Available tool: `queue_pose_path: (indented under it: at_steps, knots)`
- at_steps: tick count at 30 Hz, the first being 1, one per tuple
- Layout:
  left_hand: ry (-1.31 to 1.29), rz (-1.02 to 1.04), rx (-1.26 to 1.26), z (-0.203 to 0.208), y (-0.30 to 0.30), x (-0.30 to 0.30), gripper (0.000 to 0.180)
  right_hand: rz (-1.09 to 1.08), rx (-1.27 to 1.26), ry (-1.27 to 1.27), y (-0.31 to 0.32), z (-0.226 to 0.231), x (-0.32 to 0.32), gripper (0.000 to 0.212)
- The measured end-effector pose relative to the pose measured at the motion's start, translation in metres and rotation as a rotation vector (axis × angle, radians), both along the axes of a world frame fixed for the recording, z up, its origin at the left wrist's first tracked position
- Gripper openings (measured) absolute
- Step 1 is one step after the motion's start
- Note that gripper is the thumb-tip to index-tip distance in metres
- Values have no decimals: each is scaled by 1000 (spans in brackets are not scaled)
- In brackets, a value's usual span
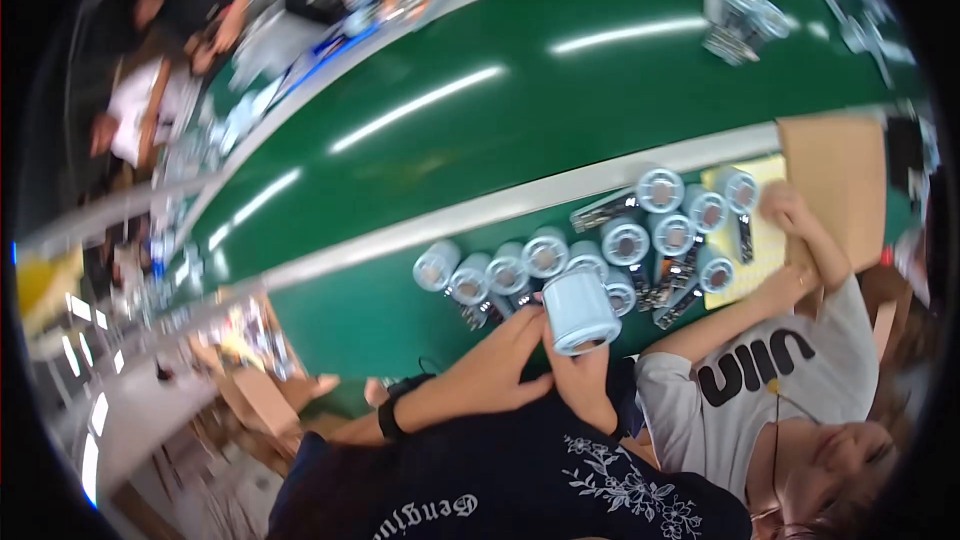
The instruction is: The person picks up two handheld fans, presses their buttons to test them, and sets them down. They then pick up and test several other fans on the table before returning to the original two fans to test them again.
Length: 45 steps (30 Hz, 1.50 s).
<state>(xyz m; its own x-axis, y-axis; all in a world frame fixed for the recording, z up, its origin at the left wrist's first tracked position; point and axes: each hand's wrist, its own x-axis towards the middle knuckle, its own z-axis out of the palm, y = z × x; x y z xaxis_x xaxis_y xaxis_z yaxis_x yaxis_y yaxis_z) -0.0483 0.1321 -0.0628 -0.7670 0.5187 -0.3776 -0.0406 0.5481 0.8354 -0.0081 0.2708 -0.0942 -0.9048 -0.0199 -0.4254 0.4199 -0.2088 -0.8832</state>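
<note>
A light-blue cylindrical housing (581,308) is tilted in front of my body, its lower end showing a dark, brownish opening. Below it, my right hand (580,378) is closed on the housing, with the fingers partly hidden behind it. My left hand (500,365), with a black band at the wrist, reaches in from the left. Its fingers meet the housing's left side, while the thumb stands apart lower down. Just beyond my hands, several similar blue housings (545,252) stand in a loose row, with dark narrow parts (672,290) lying among those on the right.
A co-worker in a grey shirt (770,370) sits close on my right, arms over a yellow sheet (770,230) and cardboard (835,190). A pale rail (400,237) separates my bench from the green belt (440,130), where a blurred cluster of housings (742,15) lies.
</note>
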Motion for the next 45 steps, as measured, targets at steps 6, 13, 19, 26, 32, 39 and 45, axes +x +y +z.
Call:
queue_pose_path:
  at_steps: [6, 13, 19, 26, 32, 39, 45]
  knots:
    - [-375, 808, 497, -13, -140, 83, 31, 171, -112, -273, -42, 19, 23, 28]
    - [150, 1591, -602, -170, -419, 305, 38, 363, -96, -124, -128, 60, 59, 32]
    - [101, 1587, -1341, -148, -521, 309, 72, 425, -11, -106, -188, 65, 90, 37]
    - [-61, 2633, 74, -168, -662, 368, 81, 433, -171, -151, -243, 78, 100, 36]
    - [-9, 2133, -733, -223, -685, 390, 71, 406, -117, -133, -259, 75, 103, 35]
    - [304, 1691, -603, -210, -620, 365, 45, 432, -125, -154, -265, 75, 109, 33]
    - [497, 979, -541, -138, -481, 250, 46, 433, -155, -109, -248, 80, 105, 35]
